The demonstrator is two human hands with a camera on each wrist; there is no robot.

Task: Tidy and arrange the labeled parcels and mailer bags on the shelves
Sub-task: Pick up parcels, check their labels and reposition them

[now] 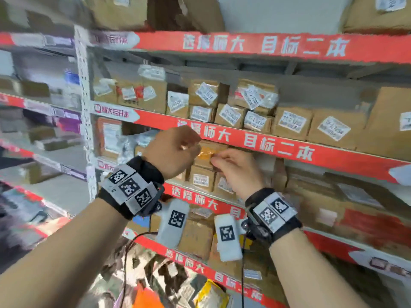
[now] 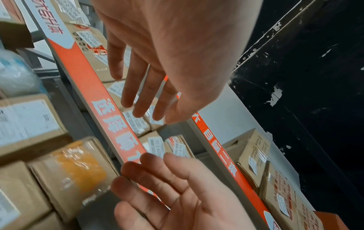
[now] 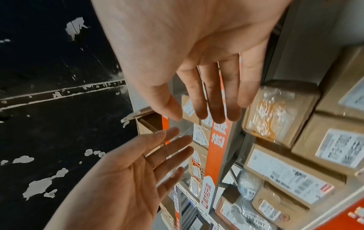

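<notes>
Left hand (image 2: pixel 177 51) and right hand (image 3: pixel 197 46) raised before red shelf edge (image 1: pixel 278 145), fingers straight, spread, holding nothing. Orange-taped box (image 3: pixel 279 112) sat just under that edge, near both hands' fingertips, atop labelled boxes (image 1: pixel 201 178).

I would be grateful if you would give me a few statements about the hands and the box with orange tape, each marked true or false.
1. Both hands are raised in front of the shelves. True.
2. The left hand grips a parcel. False: its fingers are straight and hold nothing.
3. The right hand is open, with straight fingers. True.
4. The box with orange tape lies on the floor. False: it sits on a shelf, on top of other boxes.
5. The shelf edges are blue. False: they are red with white writing.
</notes>
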